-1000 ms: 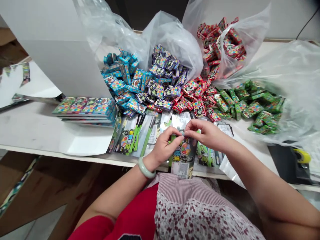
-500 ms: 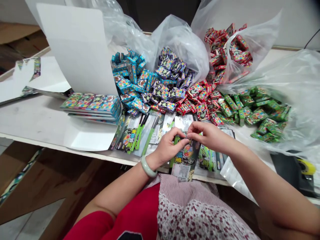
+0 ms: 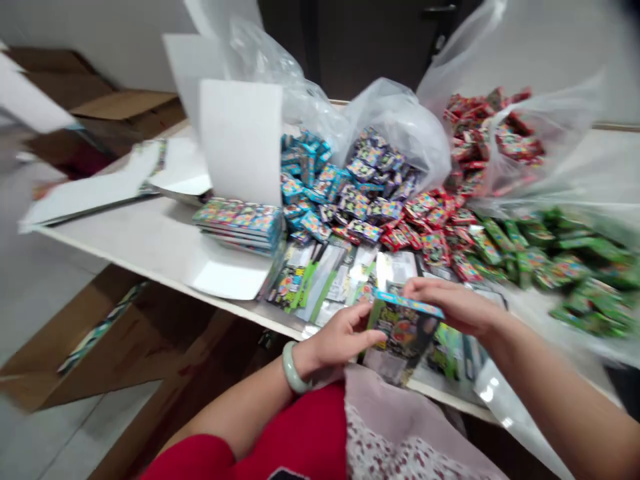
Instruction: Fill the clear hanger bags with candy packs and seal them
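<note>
A dark printed bag [image 3: 400, 337] with colourful lettering stands tilted up in front of my apron, a light blue strip along its top edge. My left hand [image 3: 350, 337], with a pale bangle on its wrist, grips the bag's left side, thumb on the front face and fingers behind. Behind the top right corner is my right hand [image 3: 453, 303], its fingers closed on the bag's upper edge and partly hidden by it. More flat printed bags [image 3: 295, 280] lie along the table's front edge on both sides of my hands.
Small blue boxes [image 3: 305, 193], purple boxes [image 3: 370, 180], red boxes [image 3: 435, 213] and green boxes [image 3: 590, 267] spill from clear plastic bags. An open white carton [image 3: 233, 277] holds stacked packs [image 3: 240, 223] at left. Cardboard boxes [image 3: 90, 347] stand below the table.
The bag has been raised and tilted up, showing a blue strip along its top. My hands have moved apart from their pinch to its two sides. The view has swung left.
</note>
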A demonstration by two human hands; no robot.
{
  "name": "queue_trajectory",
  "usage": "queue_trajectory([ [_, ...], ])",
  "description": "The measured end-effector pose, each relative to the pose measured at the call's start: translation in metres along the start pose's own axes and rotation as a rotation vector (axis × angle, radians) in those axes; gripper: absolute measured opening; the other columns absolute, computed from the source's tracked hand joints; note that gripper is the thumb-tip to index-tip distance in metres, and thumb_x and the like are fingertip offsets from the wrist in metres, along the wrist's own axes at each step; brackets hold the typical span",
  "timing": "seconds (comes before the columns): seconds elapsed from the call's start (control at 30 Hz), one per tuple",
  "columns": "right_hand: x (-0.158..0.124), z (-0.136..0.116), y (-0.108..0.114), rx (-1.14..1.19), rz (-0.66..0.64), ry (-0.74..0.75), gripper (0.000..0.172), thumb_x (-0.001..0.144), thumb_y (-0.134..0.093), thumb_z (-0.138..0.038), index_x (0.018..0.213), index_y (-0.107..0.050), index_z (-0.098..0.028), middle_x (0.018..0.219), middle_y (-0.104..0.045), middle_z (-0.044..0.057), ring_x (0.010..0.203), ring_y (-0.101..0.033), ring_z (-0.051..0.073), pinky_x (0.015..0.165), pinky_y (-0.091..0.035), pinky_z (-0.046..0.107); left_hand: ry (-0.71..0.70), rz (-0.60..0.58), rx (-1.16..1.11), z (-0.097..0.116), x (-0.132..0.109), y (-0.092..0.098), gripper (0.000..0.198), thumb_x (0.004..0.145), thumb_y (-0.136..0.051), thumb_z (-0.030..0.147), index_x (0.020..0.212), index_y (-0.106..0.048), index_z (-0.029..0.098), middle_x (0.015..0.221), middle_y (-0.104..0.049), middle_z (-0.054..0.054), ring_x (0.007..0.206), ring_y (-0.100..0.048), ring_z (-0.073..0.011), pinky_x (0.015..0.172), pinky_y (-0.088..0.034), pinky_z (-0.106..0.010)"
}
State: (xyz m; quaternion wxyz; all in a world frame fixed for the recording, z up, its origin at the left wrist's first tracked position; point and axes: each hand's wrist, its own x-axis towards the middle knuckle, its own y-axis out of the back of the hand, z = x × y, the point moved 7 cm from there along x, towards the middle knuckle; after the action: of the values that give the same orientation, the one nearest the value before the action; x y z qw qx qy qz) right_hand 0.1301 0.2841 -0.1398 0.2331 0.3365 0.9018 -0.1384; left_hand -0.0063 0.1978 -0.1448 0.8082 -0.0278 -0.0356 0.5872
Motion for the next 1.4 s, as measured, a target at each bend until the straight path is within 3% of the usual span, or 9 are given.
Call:
queue_trajectory([
  [0.27,-0.001,0.005,0.037,-0.175,0.344,0.107,0.032,0.058,-0.07,-0.066,0.076,-0.072,-0.039,0.102,-0.067,0.015,0.1,-0.062,0.033,0.084,-0.048,0.045,-0.566,0.842,0.935,0.156,-0.083,0.18,0.026,0.089,-0.06,0.026,0.115,-0.059,0.022,0.111,-0.066,-0.007,0.104,-0.062,-0.0221,0.095,-0.05,-0.04],
  [0.43,0.016,0.027,0.002,-0.277,0.173,0.142,0.039,0.065,-0.064,-0.069,0.081,-0.071,-0.035,0.083,-0.066,0.013,0.075,-0.062,0.029,0.069,-0.051,0.043,-0.342,0.728,1.531,0.134,-0.059,0.257,0.034,0.09,-0.04,0.015,0.119,-0.057,0.018,0.123,-0.06,-0.011,0.121,-0.051,-0.0238,0.106,-0.039,-0.049],
  [0.57,0.015,0.04,-0.002,-0.326,0.124,0.193,0.036,0.075,-0.062,-0.061,0.088,-0.071,-0.028,0.084,-0.067,0.009,0.078,-0.063,0.026,0.073,-0.052,0.039,-0.252,0.596,1.575,0.098,-0.049,0.276,0.042,0.084,-0.04,0.01,0.121,-0.059,0.019,0.124,-0.062,-0.01,0.122,-0.051,-0.0253,0.11,-0.033,-0.053],
  [0.7,-0.002,0.05,0.029,-0.369,0.241,0.161,0.037,0.079,-0.059,-0.058,0.095,-0.071,-0.027,0.097,-0.071,0.009,0.092,-0.065,0.028,0.086,-0.051,0.04,-0.268,0.575,1.527,0.086,-0.051,0.258,0.049,0.084,-0.039,0.01,0.131,-0.051,0.015,0.136,-0.053,-0.014,0.13,-0.044,-0.028,0.111,-0.029,-0.055],
  [0.83,-0.014,0.046,0.065,-0.63,0.576,0.186,0.036,0.086,-0.05,-0.044,0.108,-0.066,-0.021,0.113,-0.067,0.013,0.105,-0.062,0.03,0.093,-0.047,0.045,-0.449,0.685,1.303,0.074,-0.027,0.186,0.042,0.09,-0.047,0.018,0.132,-0.047,0.018,0.129,-0.056,-0.013,0.126,-0.048,-0.026,0.109,-0.035,-0.048],
  [0.97,-0.005,0.041,0.061,-1.003,0.716,0.144,0.047,0.086,-0.055,-0.033,0.124,-0.057,-0.006,0.126,-0.058,0.023,0.119,-0.052,0.034,0.101,-0.041,0.045,-0.317,0.056,1.155,0.014,0.034,0.052,0.042,0.091,-0.054,0.03,0.131,-0.049,0.019,0.129,-0.058,-0.013,0.124,-0.05,-0.0279,0.106,-0.04,-0.047],
  [1.07,0.001,0.039,0.04,-1.091,0.702,0.117,0.052,0.089,-0.054,-0.033,0.13,-0.051,-0.002,0.13,-0.054,0.024,0.123,-0.048,0.035,0.103,-0.038,0.044,-0.088,-0.187,1.244,-0.026,0.056,-0.006,0.062,0.084,-0.063,0.043,0.136,-0.046,0.016,0.147,-0.04,-0.018,0.139,-0.029,-0.0383,0.112,-0.027,-0.058],
  [1.23,-0.004,0.038,0.036,-0.84,0.788,0.162,0.057,0.084,-0.062,-0.028,0.135,-0.045,-0.009,0.126,-0.056,0.019,0.117,-0.051,0.029,0.1,-0.039,0.039,0.03,-0.287,1.327,-0.046,0.063,-0.011,0.066,0.088,-0.057,0.044,0.144,-0.036,0.017,0.157,-0.021,-0.016,0.145,-0.016,-0.0352,0.116,-0.019,-0.056],
  [1.4,0.006,0.061,0.07,-0.34,0.807,0.114,0.045,0.073,-0.071,-0.019,0.115,-0.056,-0.016,0.078,-0.062,-0.001,0.068,-0.057,0.016,0.067,-0.044,0.028,-0.056,-0.326,1.289,-0.053,0.065,0.003,0.06,0.091,-0.052,0.043,0.145,-0.034,0.022,0.158,-0.019,-0.011,0.145,-0.016,-0.0335,0.115,-0.017,-0.058],
])
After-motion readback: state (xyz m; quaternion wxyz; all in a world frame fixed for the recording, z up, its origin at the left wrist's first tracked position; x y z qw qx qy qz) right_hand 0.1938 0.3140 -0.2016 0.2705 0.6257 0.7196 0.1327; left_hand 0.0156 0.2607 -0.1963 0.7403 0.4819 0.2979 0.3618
